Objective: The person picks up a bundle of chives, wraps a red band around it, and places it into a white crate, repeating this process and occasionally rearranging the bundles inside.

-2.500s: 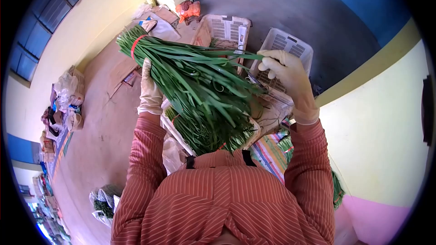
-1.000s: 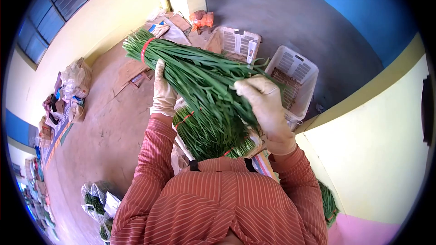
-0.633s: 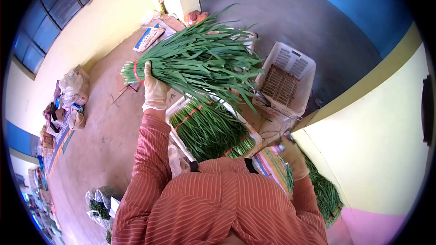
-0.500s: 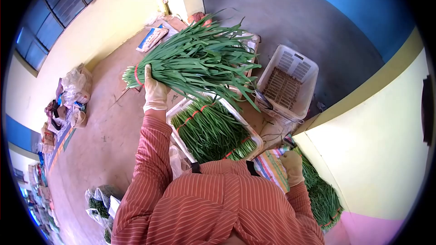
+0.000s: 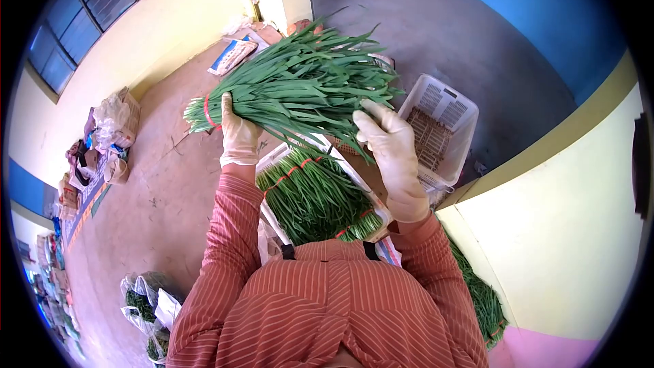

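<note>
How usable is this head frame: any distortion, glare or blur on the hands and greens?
Head view: strong fisheye bending walls, black vignette at corners; daylight even, no glare; left hand gripping the bundle of green leaves and open right hand at its leaf tips are sharp; floor clutter at far left is small and soft.

1. A big bunch of green leaves [image 5: 300,85] is held up by the gloved left hand [image 5: 238,133], close to the red band [image 5: 207,110].
2. The gloved right hand [image 5: 388,153] is laid flat against the leaf tips, fingers spread.
3. More tied green bunches [image 5: 313,197] are packed in a white crate [image 5: 267,161] below.
4. An empty white basket [image 5: 443,126] is seen on the floor just beside it.
</note>
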Demonstrator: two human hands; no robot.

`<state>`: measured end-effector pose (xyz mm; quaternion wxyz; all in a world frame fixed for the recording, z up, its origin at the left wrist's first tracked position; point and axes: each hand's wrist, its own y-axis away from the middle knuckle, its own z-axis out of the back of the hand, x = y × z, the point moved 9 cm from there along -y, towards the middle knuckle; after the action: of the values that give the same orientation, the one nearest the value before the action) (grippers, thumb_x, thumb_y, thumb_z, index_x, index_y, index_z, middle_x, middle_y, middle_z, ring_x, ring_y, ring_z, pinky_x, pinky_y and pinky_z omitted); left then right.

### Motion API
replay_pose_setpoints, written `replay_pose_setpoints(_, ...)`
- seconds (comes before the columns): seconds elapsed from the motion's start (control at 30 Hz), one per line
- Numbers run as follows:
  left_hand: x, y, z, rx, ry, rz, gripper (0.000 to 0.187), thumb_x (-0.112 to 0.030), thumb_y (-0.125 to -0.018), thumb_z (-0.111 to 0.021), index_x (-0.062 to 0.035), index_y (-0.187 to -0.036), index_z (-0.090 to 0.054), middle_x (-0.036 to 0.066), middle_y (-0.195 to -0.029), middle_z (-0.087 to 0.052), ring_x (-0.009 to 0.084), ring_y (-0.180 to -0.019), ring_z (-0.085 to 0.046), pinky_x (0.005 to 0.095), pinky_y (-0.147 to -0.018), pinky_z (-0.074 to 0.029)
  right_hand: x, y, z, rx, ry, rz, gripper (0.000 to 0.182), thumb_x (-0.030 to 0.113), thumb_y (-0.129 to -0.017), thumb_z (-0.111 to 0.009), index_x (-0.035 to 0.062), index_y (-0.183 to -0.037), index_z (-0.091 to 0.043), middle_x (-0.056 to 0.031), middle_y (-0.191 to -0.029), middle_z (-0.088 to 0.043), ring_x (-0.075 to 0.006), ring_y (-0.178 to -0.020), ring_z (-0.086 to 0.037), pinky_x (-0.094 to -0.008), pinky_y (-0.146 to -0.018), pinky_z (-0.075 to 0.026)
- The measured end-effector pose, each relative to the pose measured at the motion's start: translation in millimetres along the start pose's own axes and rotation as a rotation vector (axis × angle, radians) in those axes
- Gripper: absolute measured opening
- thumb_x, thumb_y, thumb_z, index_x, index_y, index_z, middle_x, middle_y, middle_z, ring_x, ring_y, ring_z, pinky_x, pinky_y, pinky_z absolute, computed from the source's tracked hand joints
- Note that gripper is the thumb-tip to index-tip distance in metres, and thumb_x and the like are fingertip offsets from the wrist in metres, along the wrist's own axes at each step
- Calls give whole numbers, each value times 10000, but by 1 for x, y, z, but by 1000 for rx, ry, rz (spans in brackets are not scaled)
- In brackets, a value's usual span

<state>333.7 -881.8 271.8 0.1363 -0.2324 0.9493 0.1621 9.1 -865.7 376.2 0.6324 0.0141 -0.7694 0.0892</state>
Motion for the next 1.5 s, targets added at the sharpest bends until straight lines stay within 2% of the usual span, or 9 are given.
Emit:
replay_pose_setpoints(0.4, 6, 0, -5, 82, -50, -1, 504, -402, -980, -573, -47, -1335, -537, 131, -1333, -596, 338, -1184, -571, 531, -1049, -445, -33, -23, -1, 14, -237, 19, 96, 94, -941, -661, 32, -995, -711, 17, -774, -662, -104, -576, -537, -243, -529, -409)
replay_pose_setpoints(0.53, 9, 0, -4, 114, -34, 40, 507, -413, -977, -574, -50, -1329, -543, 122, -1327, -600, 332, -1189, -567, 529, -1054, -441, 32, 40, 10, 48, 958, 799, 130, 97, -887, -661, 32, -989, -707, -135, -950, -709, -295, -821, -683, -373, -726, -538)
replay_pose_setpoints(0.73, 5, -4, -4, 107, -107, -11, 585, -468, -993, -517, -46, -1398, -492, 143, -1402, -546, 349, -1258, -520, 546, -1105, -381, -99, 59, 134, 440, 872, 140, 312, 388, -907, -628, 78, -911, -670, -173, -788, -621, -349, -752, -615, -448, -668, -476)
replay_pose_setpoints(0.97, 8, 6, -4, 183, -285, -32, 609, -499, -967, -560, -47, -1372, -508, 143, -1341, -586, 342, -1178, -578, 535, -1043, -458, 13, 31, 29, 410, 341, -307, 356, 358, -968, -590, 28, -1039, -702, 3, -716, -586, -84, -645, -488, -265, -584, -390)
replay_pose_setpoints(1.23, 19, 0, 7, 226, -174, 79, 569, -499, -972, -554, -77, -1353, -534, 109, -1334, -596, 316, -1173, -583, 510, -1015, -485, 54, 50, 43, 250, 188, 109, 239, 139, -987, -530, -11, -954, -713, 19, -637, -548, -58, -528, -435, -238, -502, -338)
replay_pose_setpoints(1.3, 16, -2, 8, 302, -152, 68, 582, -509, -968, -555, -85, -1366, -528, 106, -1339, -592, 317, -1169, -582, 508, -1011, -486, 15, 76, 78, 198, -3, -271, 244, 136, -984, -534, -41, -1054, -687, 15, -724, -604, -32, -561, -482, -194, -537, -385)
replay_pose_setpoints(1.43, 13, 0, 18, 326, -210, 8, 604, -534, -968, -541, -101, -1388, -518, 99, -1349, -584, 304, -1190, -574, 479, -1024, -477, -98, 121, 121, 705, 633, 38, 328, 228, -937, -628, 20, -1189, -660, -87, -850, -689, -157, -798, -631, -321, -736, -503)
replay_pose_setpoints(1.47, 35, 1, 23, 341, 609, 490, 603, -538, -973, -527, -106, -1394, -513, 94, -1351, -583, 293, -1195, -573, 469, -1025, -477, -99, 130, 134, 715, 633, 43, 328, 228, -937, -628, 20, -1189, -660, -87, -850, -689, -157, -798, -631, -321, -736, -503)
replay_pose_setpoints(1.5, 28, -1, 24, 346, 206, 258, 602, -540, -975, -523, -106, -1393, -517, 93, -1344, -589, 290, -1191, -577, 462, -1024, -478, -110, 126, 170, 516, 1097, -80, 352, 238, -919, -651, 21, -1196, -658, -103, -899, -700, -188, -831, -642, -351, -777, -507)
